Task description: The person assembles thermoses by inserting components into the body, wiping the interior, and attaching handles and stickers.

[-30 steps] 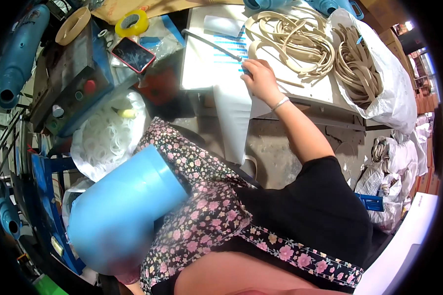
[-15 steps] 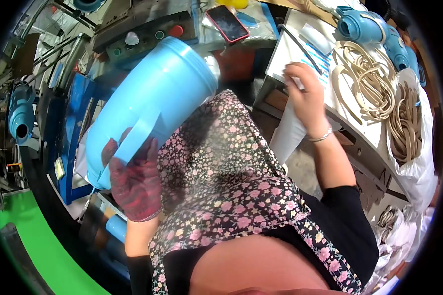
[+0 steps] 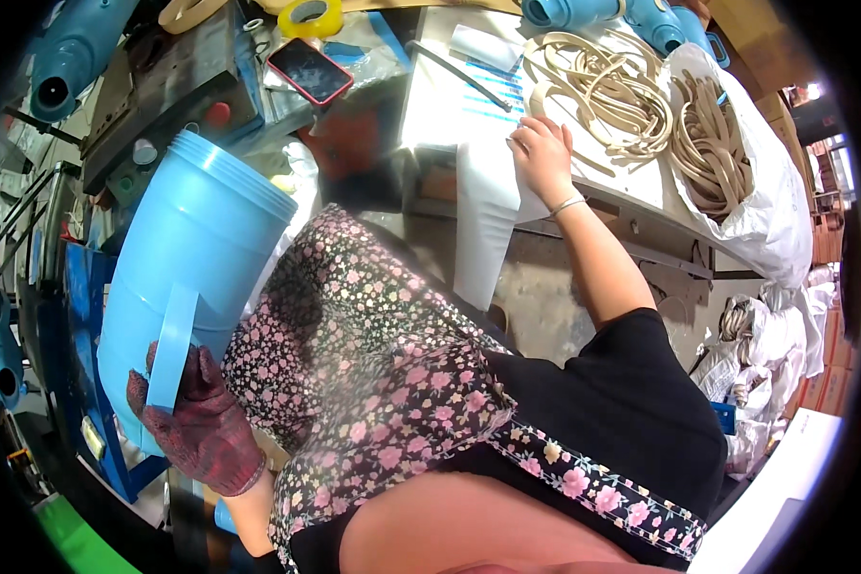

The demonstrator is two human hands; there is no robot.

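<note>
My left hand, in a dark red knitted glove, is closed round the handle of a large light-blue plastic jug. The jug leans a little to the right, its threaded rim up, beside my flowered apron. My bare right hand reaches over the near edge of the white-topped table, fingers apart and slightly bent. It is beside a white sheet that hangs down over that edge; whether the fingertips touch the sheet I cannot tell. A black bar lies just beyond.
Coiled beige straps lie on the table, with more in a white sack at right. A phone and yellow tape are at the back. A machine with buttons stands left. Blue jug parts sit around.
The view has turned right, so the table and machine sit further left. My right hand has gone from above the table's edge to beside the hanging sheet, fingers loosened. The jug stands more upright.
</note>
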